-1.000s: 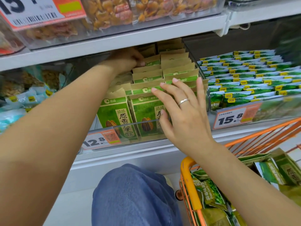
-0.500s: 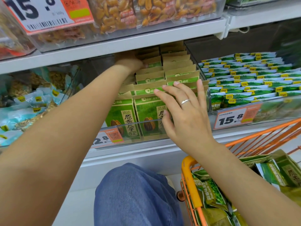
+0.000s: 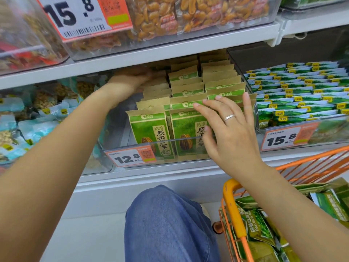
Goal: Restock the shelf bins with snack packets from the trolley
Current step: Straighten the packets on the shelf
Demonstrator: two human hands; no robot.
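Note:
Green and brown sunflower seed packets (image 3: 151,129) stand in rows in a clear shelf bin (image 3: 162,143) with a 12.8 price tag. My left hand (image 3: 130,80) reaches deep into the back left of the bin under the upper shelf, its fingers on the rear packets; the fingertips are blurred and partly hidden. My right hand (image 3: 228,127) lies flat with straight fingers against the front packets of the right rows. The orange trolley (image 3: 232,210) at the lower right holds green snack packets (image 3: 258,225).
A bin of flat green packets (image 3: 302,95) with a 15.8 tag stands to the right. Pale blue packets (image 3: 34,127) fill the bin on the left. Peanut packs (image 3: 188,14) sit on the upper shelf. My knee in blue jeans (image 3: 166,224) is below the shelf.
My left hand has pushed further back into the bin along the left row. My right hand stays pressed on the front packets, shifted only slightly.

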